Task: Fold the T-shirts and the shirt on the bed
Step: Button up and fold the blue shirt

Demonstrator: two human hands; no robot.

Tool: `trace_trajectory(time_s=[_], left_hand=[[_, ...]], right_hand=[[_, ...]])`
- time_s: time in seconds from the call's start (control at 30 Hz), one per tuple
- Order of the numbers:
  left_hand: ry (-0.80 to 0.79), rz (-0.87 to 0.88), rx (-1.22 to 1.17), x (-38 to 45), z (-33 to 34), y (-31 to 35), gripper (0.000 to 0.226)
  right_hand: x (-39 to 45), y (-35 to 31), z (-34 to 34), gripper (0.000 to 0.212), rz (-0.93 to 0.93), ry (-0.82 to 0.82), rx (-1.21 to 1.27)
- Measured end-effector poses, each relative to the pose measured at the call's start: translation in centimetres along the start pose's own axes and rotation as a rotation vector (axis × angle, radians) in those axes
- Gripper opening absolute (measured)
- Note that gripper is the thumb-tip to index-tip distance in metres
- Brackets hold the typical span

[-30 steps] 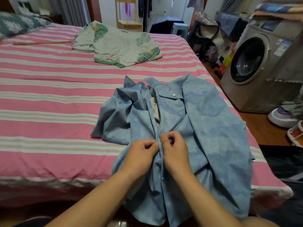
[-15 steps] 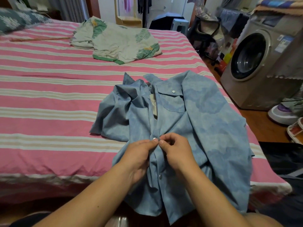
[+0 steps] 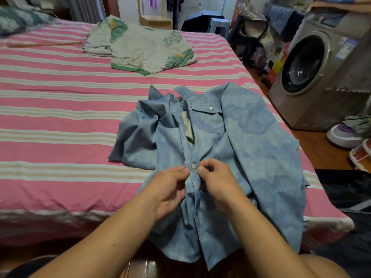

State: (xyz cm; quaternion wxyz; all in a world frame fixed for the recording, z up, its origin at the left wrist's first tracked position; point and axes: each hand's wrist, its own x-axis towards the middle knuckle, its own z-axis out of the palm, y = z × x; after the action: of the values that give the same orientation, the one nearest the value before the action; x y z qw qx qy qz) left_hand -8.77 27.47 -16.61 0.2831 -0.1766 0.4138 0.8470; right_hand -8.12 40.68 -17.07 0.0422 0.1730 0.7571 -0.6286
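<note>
- Shirt [image 3: 236, 161], blue with a faint cloud-like pattern, lies front up at the near right corner of the bed [image 3: 60, 121]; its hem hangs over the near edge and its right side reaches the bed's right edge.
- Its collar points toward the far edge, and the upper front gapes open, showing a pale lining.
- One chest pocket [image 3: 208, 119] with a metal snap sits just right of the placket.
- The sleeve and left side of the garment are bunched in a rumpled heap on the striped cover.
- The left hand [image 3: 168, 189] pinches the left strip of the placket between thumb and curled fingers.
- The right hand [image 3: 216, 181] pinches the right strip, fingers curled, thumb tip just beside a round metal snap [image 3: 193, 166].
- The two hands nearly meet at the placket; the snap seems closed, though the view is too soft to be sure.
- Another snap shows lower on the placket, between the wrists.
- A pale garment with green leaf print [image 3: 140, 49], crumpled, lies well apart near the far edge of the bed.
- A patterned pillow [image 3: 18, 21] rests at the far left corner.
- Off the bed's right edge stands a front-loading washing machine [image 3: 321, 73], with a purple-and-white appliance [image 3: 345, 135] on the floor beside it.
</note>
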Motion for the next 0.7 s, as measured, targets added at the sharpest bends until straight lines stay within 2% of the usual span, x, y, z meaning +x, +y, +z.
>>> trace_trajectory(time_s=[0.1,0.17,0.33,0.43,0.53,0.7], left_hand=[[0.053,0.05,0.006,-0.3,0.3,-0.1,0.025],[0.07,0.088,0.02,-0.6,0.6,-0.1,0.024],[0.032,0.154,0.108,-1.1,0.9,-0.3,0.021],[0.103,0.21,0.179,-1.0,0.9,-0.4,0.008],[0.153,0.219,0.204,-0.6,0.7,-0.2,0.015],[0.176,0.336,0.447,-0.2,0.1,-0.4,0.015]], right_hand=[[-0.5,-0.3,0.2,0.017,-0.225,0.13,-0.37],[-1.0,-0.4,0.3,0.017,-0.307,0.163,-0.453],[-1.3,-0.4,0.6,0.012,-0.347,0.206,-0.47],[-1.6,-0.4,0.8,0.011,-0.389,0.197,-0.504],[-1.5,-0.4,0.9,0.013,-0.402,0.168,-0.543],[-1.4,-0.4,0.3,0.017,-0.311,0.102,-0.541]])
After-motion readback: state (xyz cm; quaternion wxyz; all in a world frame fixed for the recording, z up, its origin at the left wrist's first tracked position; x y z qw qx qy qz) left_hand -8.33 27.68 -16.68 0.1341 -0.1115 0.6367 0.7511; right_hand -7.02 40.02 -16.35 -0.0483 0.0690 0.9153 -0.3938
